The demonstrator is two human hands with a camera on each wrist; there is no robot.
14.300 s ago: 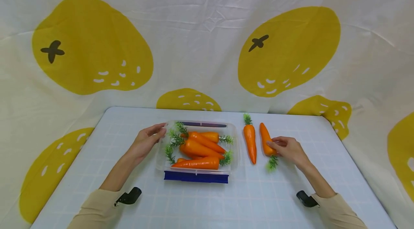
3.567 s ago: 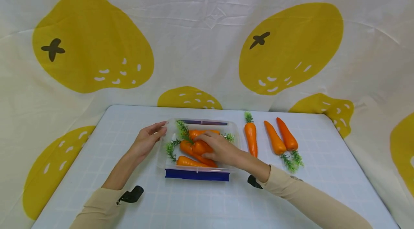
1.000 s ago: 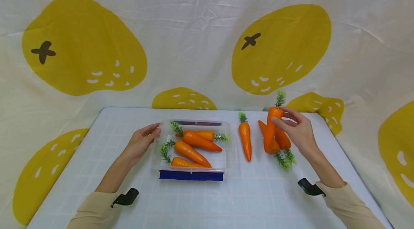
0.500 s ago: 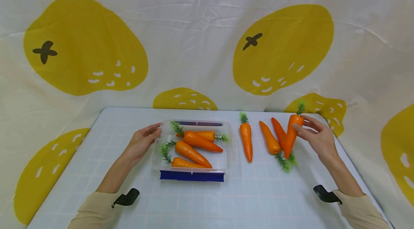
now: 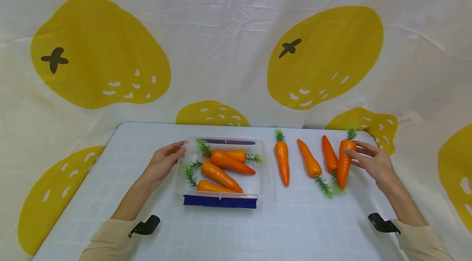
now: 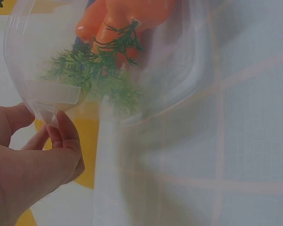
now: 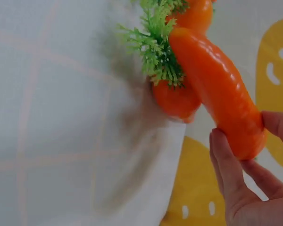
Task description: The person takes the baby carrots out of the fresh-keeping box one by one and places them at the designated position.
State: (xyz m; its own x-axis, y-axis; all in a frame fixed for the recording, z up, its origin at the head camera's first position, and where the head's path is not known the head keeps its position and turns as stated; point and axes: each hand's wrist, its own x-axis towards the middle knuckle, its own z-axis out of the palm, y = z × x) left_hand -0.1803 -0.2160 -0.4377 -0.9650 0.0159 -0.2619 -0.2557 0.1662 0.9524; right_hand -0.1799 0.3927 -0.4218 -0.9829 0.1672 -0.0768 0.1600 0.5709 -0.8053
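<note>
My left hand [image 5: 164, 162] pinches the left rim of a clear plastic container [image 5: 255, 183]; the left wrist view shows thumb and fingers at a clear tab [image 6: 59, 93] there. Several orange toy carrots with green tops lie inside, one of them [image 5: 230, 161] across another. At the right, my right hand [image 5: 374, 163] grips a carrot [image 5: 344, 167] by its thick end, leafy top up and tip slanting down toward the table. In the right wrist view, this held carrot [image 7: 217, 80] overlaps the carrots behind it. Beside it on the table lies a redder carrot [image 5: 329, 155], tip pointing away.
Two more carrots lie on the table between container and right hand: one [image 5: 282, 163] with its leaves at the far end, one [image 5: 309, 159] with leaves toward me. A blue flap [image 5: 220, 201] hangs at the container's front. A lemon-print cloth [image 5: 221, 48] hangs behind the table.
Carrots have gone from the container to a row on the table. The held carrot was lifted out, then carried right and lowered past the others. My left hand stays at the rim.
</note>
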